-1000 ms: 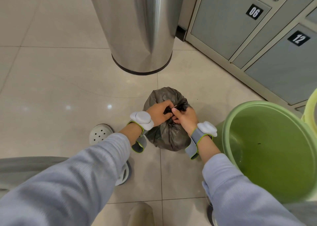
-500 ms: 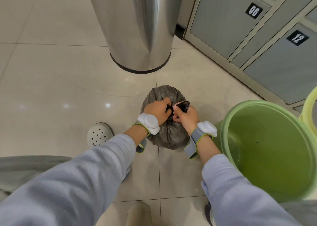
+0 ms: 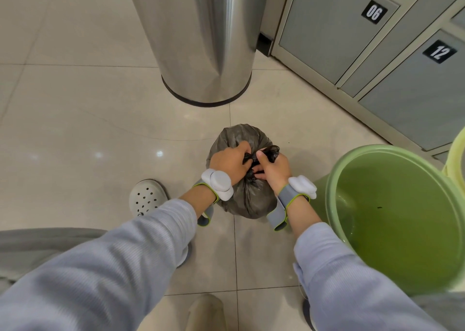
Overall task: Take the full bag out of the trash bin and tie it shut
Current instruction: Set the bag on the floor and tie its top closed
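Gripping the bag (image 3: 247, 197) neck (floor-standing), both hands (image 3: 254, 166) meet above.

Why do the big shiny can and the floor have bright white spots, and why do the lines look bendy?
In the head view, lamps overhead glare off the steel bin as a pale streak and off the glossy floor as small white dots; the wide-angle lens bows the lockers and tile lines; the hands on the bag look sharp, not blurred.
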`<state>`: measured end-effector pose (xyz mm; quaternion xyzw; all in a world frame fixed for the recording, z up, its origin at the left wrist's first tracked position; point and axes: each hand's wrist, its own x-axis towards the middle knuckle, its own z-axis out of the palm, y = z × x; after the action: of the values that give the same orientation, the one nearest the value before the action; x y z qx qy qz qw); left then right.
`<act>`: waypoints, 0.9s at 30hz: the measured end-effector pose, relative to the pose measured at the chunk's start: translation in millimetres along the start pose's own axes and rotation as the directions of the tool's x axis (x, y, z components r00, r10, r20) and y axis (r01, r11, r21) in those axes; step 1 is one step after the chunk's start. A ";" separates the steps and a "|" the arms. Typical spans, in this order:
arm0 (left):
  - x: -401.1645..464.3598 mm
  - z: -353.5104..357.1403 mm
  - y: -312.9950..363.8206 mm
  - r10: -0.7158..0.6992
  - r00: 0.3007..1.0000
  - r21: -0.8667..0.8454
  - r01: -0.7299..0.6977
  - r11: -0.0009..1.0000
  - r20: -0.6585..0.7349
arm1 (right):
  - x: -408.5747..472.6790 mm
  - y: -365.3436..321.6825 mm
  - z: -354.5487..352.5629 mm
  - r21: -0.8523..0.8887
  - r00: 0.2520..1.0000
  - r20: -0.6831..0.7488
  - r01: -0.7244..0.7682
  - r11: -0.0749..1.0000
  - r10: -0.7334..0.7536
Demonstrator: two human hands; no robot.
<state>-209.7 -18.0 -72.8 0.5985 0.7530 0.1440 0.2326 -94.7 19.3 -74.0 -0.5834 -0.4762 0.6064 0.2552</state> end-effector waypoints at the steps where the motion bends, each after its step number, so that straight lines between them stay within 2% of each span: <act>1: -0.6 0.4 0.1 -0.021 1.000 -0.013 0.021 1.000 -0.007 | 1.0 0.7 0.5 -0.004 1.000 0.008 0.004 1.000 -0.004; 5: -0.2 2.0 0.5 -0.140 0.990 -0.167 0.134 0.977 -0.023 | -0.1 -0.2 3.1 0.035 0.998 0.066 -0.004 0.999 0.001; 9: 0.8 1.3 2.1 -0.113 0.993 -0.229 0.114 0.967 0.019 | 0.0 -2.3 3.1 0.059 0.999 0.038 -0.023 0.998 0.020; 12: -1.8 -0.5 -0.2 -0.036 0.999 -0.169 0.042 0.985 0.037 | 1.9 -2.6 3.9 0.084 0.997 -0.001 -0.070 0.994 0.071; 16: -8.5 0.0 -5.0 0.054 0.999 -0.029 -0.054 0.998 0.001 | 3.8 -1.8 4.0 0.090 0.990 0.044 -0.136 0.987 0.133; 21: -18.3 4.5 -4.2 0.148 0.986 0.045 -0.145 0.988 -0.075 | 8.6 -0.6 2.6 0.020 0.990 0.007 -0.140 0.990 0.139; 24: -20.1 6.2 -2.2 0.166 0.983 0.092 -0.158 0.983 -0.083 | 9.4 0.0 1.6 -0.018 0.989 -0.037 -0.142 0.990 0.142; 27: -18.1 6.7 -0.2 0.168 0.985 0.149 -0.161 0.976 -0.031 | 7.4 -1.6 1.2 0.007 0.990 -0.054 -0.129 0.992 0.129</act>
<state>-203.2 -36.0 -75.4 0.6709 0.7142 0.1205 0.1591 -97.6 26.1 -76.2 -0.6289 -0.4292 0.6063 0.2295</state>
